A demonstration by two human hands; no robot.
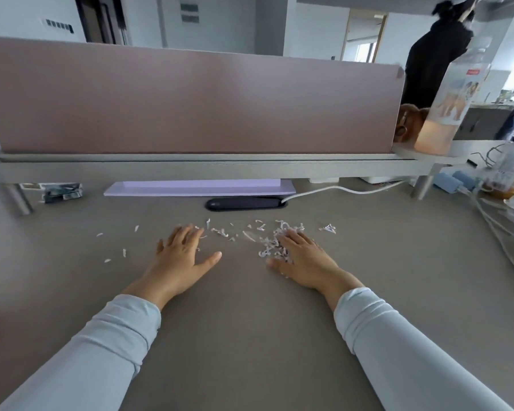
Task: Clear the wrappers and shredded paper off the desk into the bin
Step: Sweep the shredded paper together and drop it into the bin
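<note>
White shredded paper [267,246] lies scattered across the grey desk [250,336], thickest in a small heap just left of my right hand [301,261]. That hand lies flat, palm down, fingers spread, its fingertips touching the heap. Palm down too, my left hand [180,258] rests flat on the desk with fingers apart and a few loose shreds [220,231] beside its fingertips. More stray bits [124,252] lie to its left. A dark crumpled wrapper [61,192] sits at the far left under the shelf. No bin is in view.
A pink partition [190,102] on a grey shelf closes the back. A lilac flat box [199,187] and a black cable port [246,203] lie under it. White cables [496,223], bottles [451,93] and clutter fill the right side. A person in black stands behind.
</note>
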